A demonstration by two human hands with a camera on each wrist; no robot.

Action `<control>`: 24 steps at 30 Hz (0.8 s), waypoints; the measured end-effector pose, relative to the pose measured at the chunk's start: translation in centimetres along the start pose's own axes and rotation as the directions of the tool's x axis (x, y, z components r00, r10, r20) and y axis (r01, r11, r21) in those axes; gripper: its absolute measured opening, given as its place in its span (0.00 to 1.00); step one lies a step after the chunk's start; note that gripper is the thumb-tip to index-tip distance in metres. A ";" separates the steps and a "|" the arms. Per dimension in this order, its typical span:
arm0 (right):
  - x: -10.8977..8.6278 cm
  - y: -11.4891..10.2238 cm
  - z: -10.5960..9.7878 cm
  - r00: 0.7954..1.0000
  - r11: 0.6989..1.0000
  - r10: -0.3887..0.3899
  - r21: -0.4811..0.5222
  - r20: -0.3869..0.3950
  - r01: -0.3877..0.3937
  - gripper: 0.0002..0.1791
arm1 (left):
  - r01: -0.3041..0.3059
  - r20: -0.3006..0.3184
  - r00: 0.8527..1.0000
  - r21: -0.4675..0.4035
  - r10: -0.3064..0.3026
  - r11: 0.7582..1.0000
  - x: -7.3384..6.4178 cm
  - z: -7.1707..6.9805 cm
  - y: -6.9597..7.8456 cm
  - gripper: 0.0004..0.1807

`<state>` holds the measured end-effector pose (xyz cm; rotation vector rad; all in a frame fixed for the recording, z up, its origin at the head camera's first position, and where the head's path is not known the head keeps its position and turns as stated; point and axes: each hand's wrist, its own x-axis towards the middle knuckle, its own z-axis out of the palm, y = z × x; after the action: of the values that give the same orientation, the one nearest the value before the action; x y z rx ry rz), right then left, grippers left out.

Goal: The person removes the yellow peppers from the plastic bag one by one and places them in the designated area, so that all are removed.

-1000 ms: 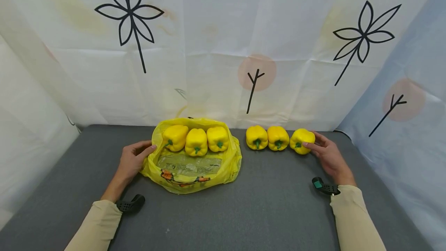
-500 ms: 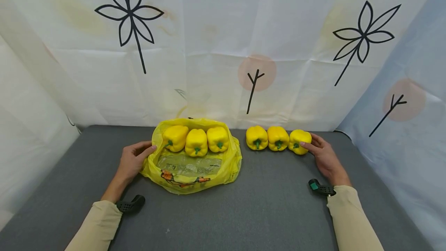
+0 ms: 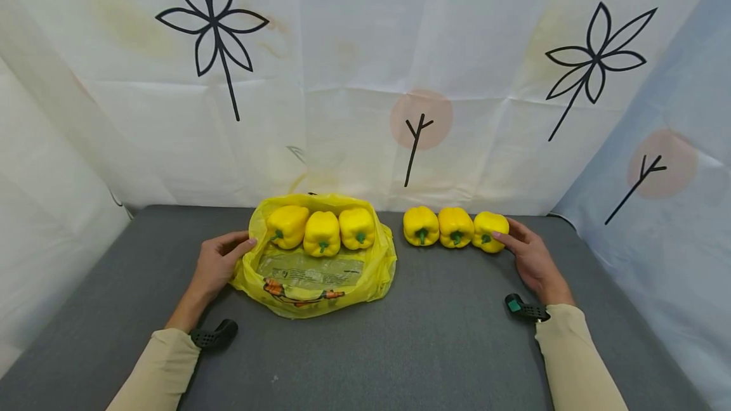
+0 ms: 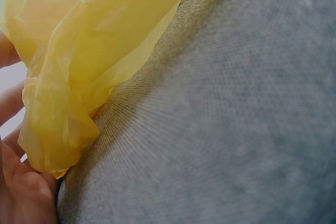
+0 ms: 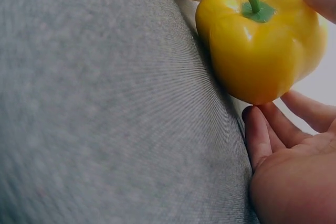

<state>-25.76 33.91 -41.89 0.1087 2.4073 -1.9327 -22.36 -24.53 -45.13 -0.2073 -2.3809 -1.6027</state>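
Note:
An open yellow plastic bag (image 3: 382, 265) lies on the left of the table, with three yellow bell peppers (image 3: 322, 233) inside along its back. My left hand (image 3: 219, 262) pinches the bag's left rim, thumb over the edge; in the left wrist view the bunched plastic (image 4: 58, 124) hangs in front of the fingers. To the right of the bag, two yellow bell peppers (image 3: 421, 226) stand side by side. At the end of that row is a third bell pepper (image 3: 485, 227), held by my right hand (image 3: 533, 259) with the thumb in front and fingers behind and under it.
A dark grey table (image 3: 400, 354) spreads under everything. White cloth (image 3: 354, 144) with printed plants hangs right behind the bag and peppers, and more cloth closes off both sides.
My right hand has shifted left with the end pepper, closing the gap to the middle one in the row. The left hand and the bag have stayed put.

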 end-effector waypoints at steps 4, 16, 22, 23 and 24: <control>-0.1 0.3 -0.1 1.000 1.000 -0.020 0.016 0.009 0.020 0.46 | -0.001 0.001 1.000 -0.001 0.001 1.000 0.0 0.0 0.0 0.21; -0.3 0.2 -0.4 0.997 0.998 -0.042 0.041 0.064 0.040 0.45 | 0.000 0.000 1.000 -0.015 0.000 1.000 0.1 0.0 -0.1 0.21; -0.2 0.2 -0.4 0.997 0.998 -0.039 0.052 0.072 0.035 0.44 | -0.002 0.000 1.000 -0.018 0.002 1.000 0.1 0.0 -0.1 0.20; -0.3 0.2 -0.4 0.997 0.998 -0.039 0.052 0.071 0.035 0.44 | -0.001 -0.001 1.000 -0.016 0.001 1.000 0.1 0.0 -0.1 0.20; -0.3 0.2 -0.5 0.997 0.998 -0.038 0.053 0.071 0.035 0.44 | 0.000 -0.001 1.000 -0.013 0.000 1.000 0.1 0.0 -0.1 0.20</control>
<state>-25.46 34.38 -41.93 -0.0033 2.3308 -1.9790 -22.48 -24.60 -45.17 -0.2082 -2.3701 -1.6187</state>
